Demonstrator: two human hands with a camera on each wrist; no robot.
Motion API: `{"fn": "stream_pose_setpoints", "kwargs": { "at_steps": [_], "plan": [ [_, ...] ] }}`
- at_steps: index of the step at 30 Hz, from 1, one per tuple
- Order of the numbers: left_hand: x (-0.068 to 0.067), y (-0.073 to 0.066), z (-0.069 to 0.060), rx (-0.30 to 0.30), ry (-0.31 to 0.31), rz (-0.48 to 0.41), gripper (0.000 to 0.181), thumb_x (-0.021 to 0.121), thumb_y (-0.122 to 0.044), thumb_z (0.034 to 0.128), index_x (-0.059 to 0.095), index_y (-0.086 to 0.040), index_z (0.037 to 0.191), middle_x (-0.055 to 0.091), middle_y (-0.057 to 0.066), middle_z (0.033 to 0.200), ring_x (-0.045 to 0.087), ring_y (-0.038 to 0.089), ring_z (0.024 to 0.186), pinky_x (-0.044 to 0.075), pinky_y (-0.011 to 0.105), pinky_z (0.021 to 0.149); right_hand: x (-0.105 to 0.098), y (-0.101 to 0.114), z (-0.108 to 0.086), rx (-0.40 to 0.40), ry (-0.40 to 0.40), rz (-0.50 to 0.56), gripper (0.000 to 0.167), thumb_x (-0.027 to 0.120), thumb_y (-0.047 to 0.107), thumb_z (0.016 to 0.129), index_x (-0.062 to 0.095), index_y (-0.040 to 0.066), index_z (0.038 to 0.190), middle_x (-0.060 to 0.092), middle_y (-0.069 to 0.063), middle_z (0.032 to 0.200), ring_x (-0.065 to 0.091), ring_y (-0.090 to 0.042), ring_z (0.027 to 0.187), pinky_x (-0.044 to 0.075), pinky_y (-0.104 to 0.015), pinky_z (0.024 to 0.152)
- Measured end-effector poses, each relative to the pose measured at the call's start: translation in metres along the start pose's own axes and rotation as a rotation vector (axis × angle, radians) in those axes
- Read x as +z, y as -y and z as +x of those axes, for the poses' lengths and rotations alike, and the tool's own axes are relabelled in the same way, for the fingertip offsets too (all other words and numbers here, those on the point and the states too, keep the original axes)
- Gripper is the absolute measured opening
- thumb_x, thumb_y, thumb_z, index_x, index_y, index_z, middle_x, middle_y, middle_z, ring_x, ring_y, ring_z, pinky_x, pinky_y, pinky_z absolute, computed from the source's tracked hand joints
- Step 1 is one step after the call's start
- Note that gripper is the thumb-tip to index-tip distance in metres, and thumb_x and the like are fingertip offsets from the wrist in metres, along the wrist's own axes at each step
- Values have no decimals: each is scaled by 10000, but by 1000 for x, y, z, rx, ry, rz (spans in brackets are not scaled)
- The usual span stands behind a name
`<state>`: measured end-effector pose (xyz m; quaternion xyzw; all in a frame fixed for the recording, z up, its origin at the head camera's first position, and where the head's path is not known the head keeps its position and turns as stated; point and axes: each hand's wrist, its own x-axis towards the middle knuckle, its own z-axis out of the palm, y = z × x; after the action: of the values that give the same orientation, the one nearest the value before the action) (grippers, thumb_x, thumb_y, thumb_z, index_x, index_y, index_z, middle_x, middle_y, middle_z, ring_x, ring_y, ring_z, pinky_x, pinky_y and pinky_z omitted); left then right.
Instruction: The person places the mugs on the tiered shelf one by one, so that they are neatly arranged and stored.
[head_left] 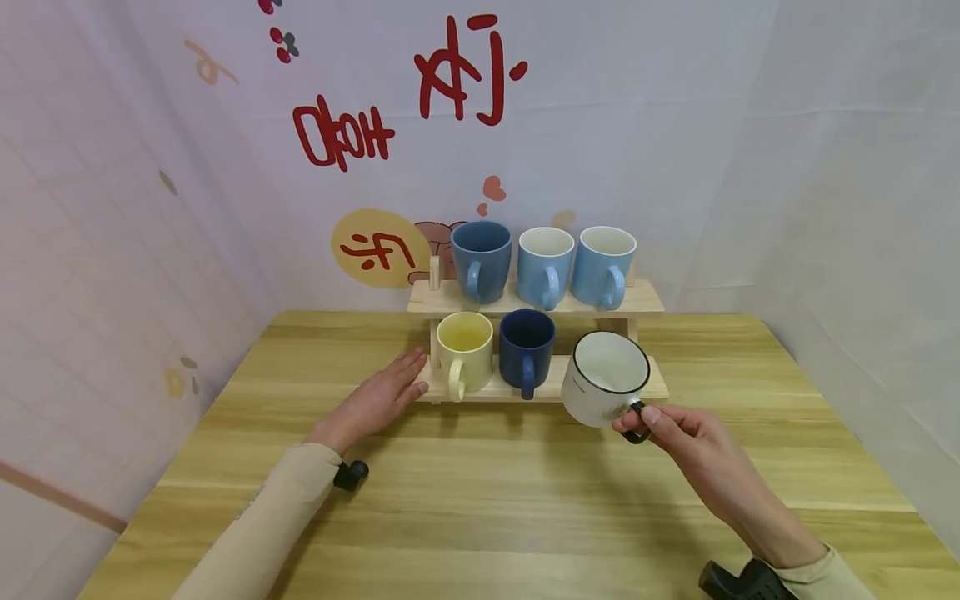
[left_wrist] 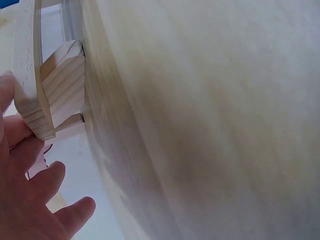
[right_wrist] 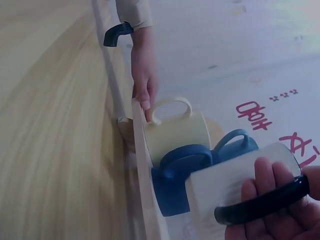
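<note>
My right hand [head_left: 705,450] pinches the black handle [right_wrist: 265,202] of a white enamel-style mug [head_left: 600,400] with a black rim. The mug is tilted in front of the right part of the rack's lower shelf [head_left: 660,385]. My left hand [head_left: 378,404] touches the left end of that wooden shelf [left_wrist: 29,95], its outer fingers [left_wrist: 77,214] spread and fairly straight. On the lower shelf stand a yellow mug [head_left: 468,367] and a navy mug [head_left: 527,358], handles facing forward.
The upper shelf [head_left: 652,296] carries a dusty-blue mug [head_left: 491,275] and two light-blue mugs with white insides, one in the middle [head_left: 536,279] and one at the right [head_left: 592,279]. A printed cloth [head_left: 675,125] hangs behind the wood-grain table [head_left: 465,508].
</note>
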<state>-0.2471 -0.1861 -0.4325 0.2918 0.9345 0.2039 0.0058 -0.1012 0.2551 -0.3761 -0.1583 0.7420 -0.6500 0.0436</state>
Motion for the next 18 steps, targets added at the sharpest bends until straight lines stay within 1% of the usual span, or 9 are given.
{"fn": "stream_pose_setpoints", "kwargs": {
  "at_steps": [4,8,12,18],
  "plan": [
    [1,0,0,-3,-6,3,616,474,-351,1115,345,21,1588,283,173,1673,300,450,1506,307,650,1164,5,-2,10,-18,-65,15,355,457,135,1123,678,-137,1181,752,-103,1161,667,-135,1172,471,-198,999],
    [1,0,0,-4,-6,3,615,477,-355,1113,351,16,1588,292,175,1670,304,452,1503,320,688,1136,8,-4,20,-11,-113,35,381,493,169,1115,666,-164,1183,765,-82,1139,671,-101,1152,470,-188,993],
    [1,0,-1,-6,5,5,614,470,-360,1115,347,8,1591,287,170,1673,297,450,1507,319,695,1132,12,-9,29,1,-150,47,397,514,191,1110,660,-169,1189,768,-32,1127,667,-90,1136,467,-191,990],
    [0,0,0,-11,3,3,617,472,-363,1115,344,1,1596,282,159,1677,296,444,1510,313,680,1145,16,-17,43,9,-193,-9,440,537,264,1102,671,-139,1215,763,-14,1136,655,-81,1138,475,-199,983]
  ]
}}
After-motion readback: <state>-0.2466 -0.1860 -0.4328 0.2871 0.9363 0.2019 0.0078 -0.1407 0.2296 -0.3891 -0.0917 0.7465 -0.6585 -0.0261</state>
